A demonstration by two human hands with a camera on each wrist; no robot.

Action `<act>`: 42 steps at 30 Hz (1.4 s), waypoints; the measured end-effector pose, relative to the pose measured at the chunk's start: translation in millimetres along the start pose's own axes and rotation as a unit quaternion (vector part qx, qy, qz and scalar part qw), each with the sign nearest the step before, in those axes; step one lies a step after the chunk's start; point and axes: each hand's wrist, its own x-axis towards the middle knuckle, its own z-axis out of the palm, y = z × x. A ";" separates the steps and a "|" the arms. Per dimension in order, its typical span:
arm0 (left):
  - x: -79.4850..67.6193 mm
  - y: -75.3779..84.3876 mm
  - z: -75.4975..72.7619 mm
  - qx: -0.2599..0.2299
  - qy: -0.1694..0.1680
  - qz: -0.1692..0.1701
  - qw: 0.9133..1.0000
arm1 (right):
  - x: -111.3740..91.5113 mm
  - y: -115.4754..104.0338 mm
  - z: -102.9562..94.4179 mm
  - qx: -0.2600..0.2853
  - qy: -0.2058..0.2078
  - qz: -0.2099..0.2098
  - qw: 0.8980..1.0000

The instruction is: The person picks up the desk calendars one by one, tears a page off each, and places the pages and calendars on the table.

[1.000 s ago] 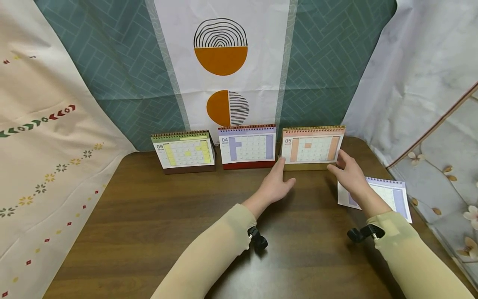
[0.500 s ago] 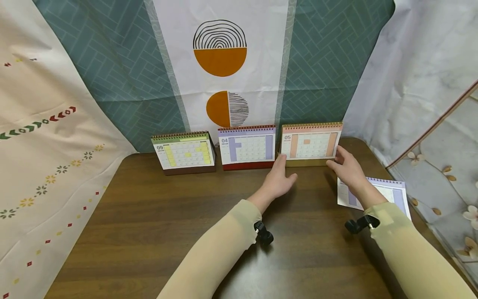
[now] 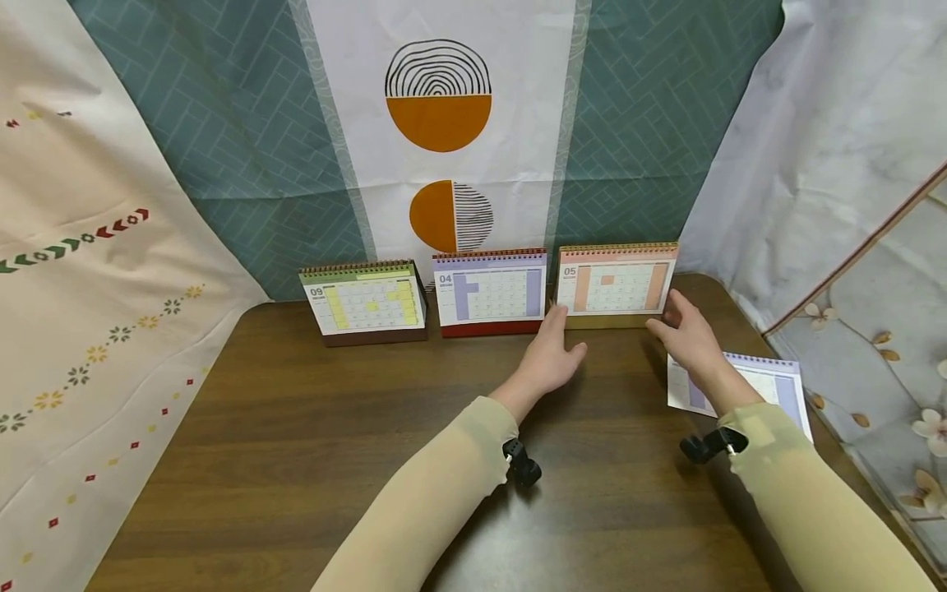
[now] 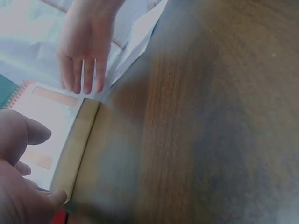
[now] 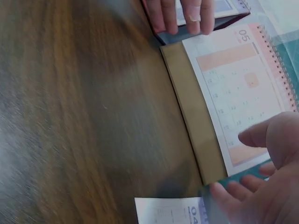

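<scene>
A desk calendar with an orange page marked 05 [image 3: 608, 284] stands upright on a tan base at the back right. My left hand [image 3: 546, 353] is at its lower left corner, fingers stretched along that side and thumb apart. At the right edge is my right hand [image 3: 690, 333]; in the right wrist view its thumb [image 5: 254, 135] is over the page side and its fingers are beside the base's end. Neither hand visibly curls round it. Close on the left stands a purple calendar marked 04 [image 3: 491, 288] on a red base.
Further left, a yellow-green calendar marked 09 [image 3: 366, 304] stands angled on a dark base. A loose purple calendar page set [image 3: 777, 390] lies flat under my right forearm. Behind the wooden table [image 3: 296, 460] hangs a patterned cloth [image 3: 244, 131]; more cloth hangs at both sides.
The orange 05 calendar has shifted slightly back and left, with both hands moving along at its sides. Over the last half second it has hardly moved.
</scene>
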 end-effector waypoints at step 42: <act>-83.9 -38.3 -88.2 0.071 0.081 0.060 0.992 | -41.7 -52.7 77.9 -0.199 0.088 -0.223 0.950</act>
